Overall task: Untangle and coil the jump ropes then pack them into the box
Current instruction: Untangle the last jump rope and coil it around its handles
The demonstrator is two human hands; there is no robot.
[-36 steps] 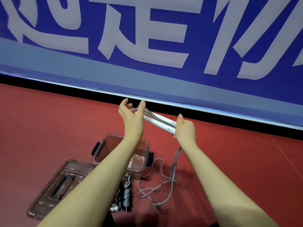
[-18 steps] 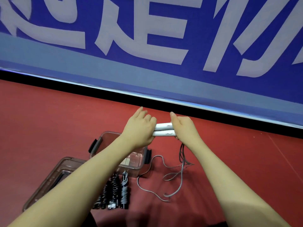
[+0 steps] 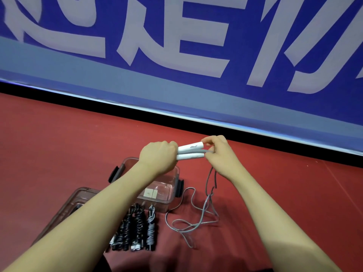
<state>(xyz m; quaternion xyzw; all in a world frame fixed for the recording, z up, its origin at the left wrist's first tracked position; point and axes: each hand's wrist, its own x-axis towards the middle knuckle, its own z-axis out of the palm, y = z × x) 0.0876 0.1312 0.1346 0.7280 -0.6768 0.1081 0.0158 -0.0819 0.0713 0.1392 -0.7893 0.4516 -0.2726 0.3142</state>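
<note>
Our left hand [image 3: 159, 156] grips the two white handles [image 3: 190, 153] above the clear box [image 3: 172, 190] while our right hand [image 3: 219, 154] pinches the grey rope [image 3: 198, 220] against them, its slack trailing onto the red floor [image 3: 59, 154].

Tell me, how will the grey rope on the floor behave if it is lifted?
The grey rope probably stays floppy: it lies in loose, crossing loops on the red floor. It looks thin, so likely light. The loops may snag each other.
</note>
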